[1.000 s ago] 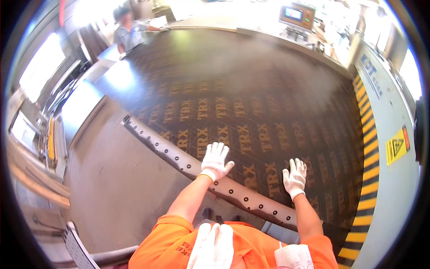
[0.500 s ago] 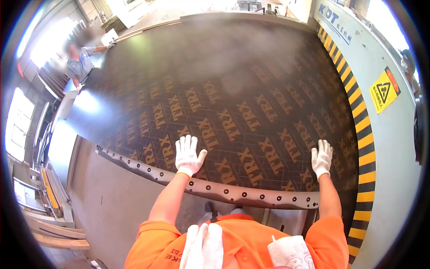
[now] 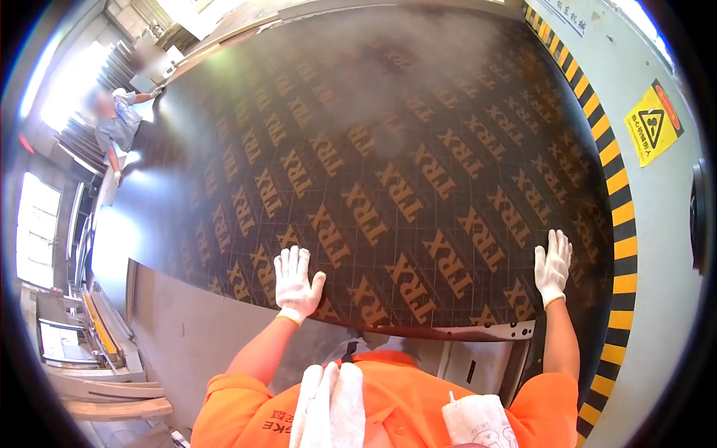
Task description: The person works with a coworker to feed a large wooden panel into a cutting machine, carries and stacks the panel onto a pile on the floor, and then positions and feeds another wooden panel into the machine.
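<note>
A large dark panel (image 3: 358, 194) printed with brown TRX letters spreads out before me. My left hand (image 3: 297, 284), in a white glove, lies flat on its near part with the fingers spread. Farther right, my right hand (image 3: 553, 267), gloved too, rests on the panel with its fingers stretched out. Neither hand is closed round anything. Between my body and the panel's near edge, part of a metal bar with holes (image 3: 508, 331) shows; the panel covers the rest of it.
A co-worker (image 3: 119, 123) touches the panel's far left edge. On the right runs a grey machine side (image 3: 665, 224) with a yellow-black striped border (image 3: 624, 257) and a yellow warning sign (image 3: 653, 123). Wooden boards (image 3: 112, 408) lie at the lower left.
The panel's near edge has come closer to me and now covers most of the holed bar. My hands have moved apart, both still flat on it. The view has turned to the right.
</note>
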{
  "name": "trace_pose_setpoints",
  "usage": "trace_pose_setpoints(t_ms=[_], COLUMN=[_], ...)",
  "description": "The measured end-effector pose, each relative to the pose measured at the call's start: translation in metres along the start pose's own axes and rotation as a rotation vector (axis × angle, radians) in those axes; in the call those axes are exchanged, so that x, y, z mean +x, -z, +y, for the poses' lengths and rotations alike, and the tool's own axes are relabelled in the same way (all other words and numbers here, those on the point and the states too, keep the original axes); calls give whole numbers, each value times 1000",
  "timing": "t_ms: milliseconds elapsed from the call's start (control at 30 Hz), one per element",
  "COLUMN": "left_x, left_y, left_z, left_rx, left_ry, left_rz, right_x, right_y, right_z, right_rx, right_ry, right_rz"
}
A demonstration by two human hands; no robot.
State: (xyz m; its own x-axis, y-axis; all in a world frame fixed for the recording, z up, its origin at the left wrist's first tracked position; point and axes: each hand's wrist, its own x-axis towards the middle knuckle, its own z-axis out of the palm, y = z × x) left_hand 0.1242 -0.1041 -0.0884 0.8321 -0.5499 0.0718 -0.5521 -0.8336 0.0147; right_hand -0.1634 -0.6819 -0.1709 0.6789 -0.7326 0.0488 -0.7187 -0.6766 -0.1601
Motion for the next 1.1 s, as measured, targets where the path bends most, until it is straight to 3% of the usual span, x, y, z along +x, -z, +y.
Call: trace_pose_setpoints(t_ms=[100, 267, 467, 567, 933, 1100], left_x=[13, 28, 50, 59, 13, 12], left_y=[-6, -31, -51, -58, -46, -41], left_z=[15, 47, 78, 86, 8, 3], left_rx=[13, 38, 41, 26, 49, 110], left_ry=[23, 81, 88, 107, 217, 219], left_rz=[-25, -81, -96, -93, -132, -197], right_x=[21, 85, 138, 167, 102, 57], right_y=[-2, -30, -50, -76, -64, -69], right_z=[39, 172, 316, 368, 373, 379], right_rx=[-5, -156, -254, -303, -206, -226], right_ry=[-61, -250, -619, -626, -577, -799], right_rz=[22, 122, -9, 18, 105, 6])
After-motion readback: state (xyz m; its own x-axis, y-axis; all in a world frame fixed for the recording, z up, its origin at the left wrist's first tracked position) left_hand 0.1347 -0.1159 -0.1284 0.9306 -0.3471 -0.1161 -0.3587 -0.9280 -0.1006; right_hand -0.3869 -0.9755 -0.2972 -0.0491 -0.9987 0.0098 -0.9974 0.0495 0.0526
